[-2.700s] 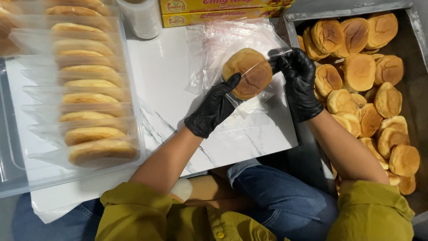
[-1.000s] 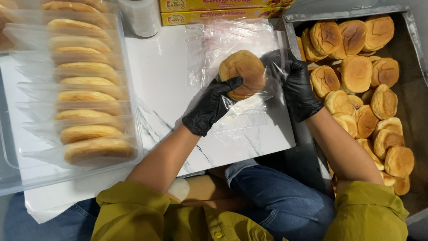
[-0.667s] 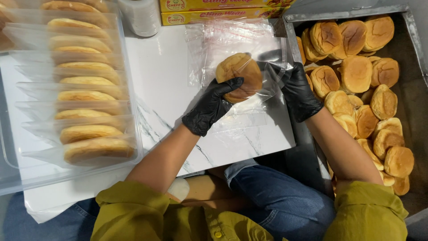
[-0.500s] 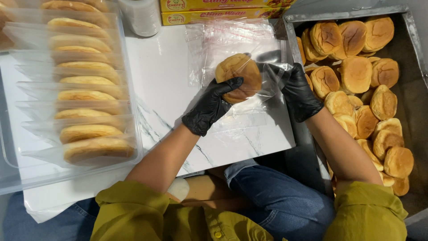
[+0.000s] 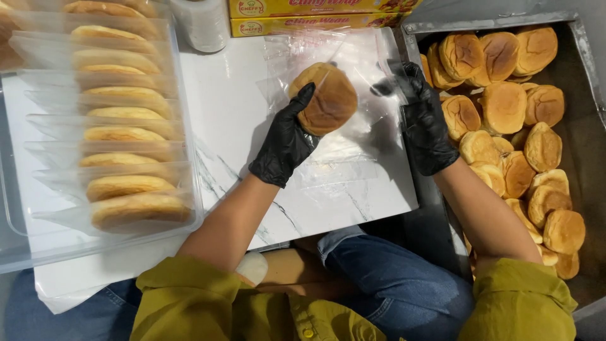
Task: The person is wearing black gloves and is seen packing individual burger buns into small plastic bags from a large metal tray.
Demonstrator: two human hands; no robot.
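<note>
**Bun and Wrap: Position Relative to the Hands**

All places are given relative to the bun (image 5: 329, 98).

The bun is held tilted above the white marble-patterned board (image 5: 240, 126), its browned top facing the camera. It is round, so no long axis can be stated; its flat faces stand partly on edge, not parallel to the board.

The left hand (image 5: 287, 142), in a black glove, lies below and to the left of the bun. It is partly closed: the thumb (image 5: 303, 101) is pressed against the bun's left rim, and the other fingers are hidden beneath the bun. This is the nearer hand, and the bun is carried by it.

The right hand (image 5: 421, 123), also gloved in black, lies to the right of the bun, apart from it. Its fingertips are pinched shut on the right edge of the clear plastic sheet (image 5: 353, 145). The sheet is spread under and behind the bun, and appears to be drawn partly over it; how far cannot be told.

Edges and open room:
- To the right, past the right hand, the rim of the metal bin (image 5: 416, 31) is close. The bin is filled with loose buns (image 5: 505, 107).
- Above, yellow boxes (image 5: 322, 16) close off the board's far edge.
- To the left, bare board lies open as far as the clear tray (image 5: 183, 158) of wrapped buns (image 5: 126, 132).
- Below, open board extends to the near edge.
</note>
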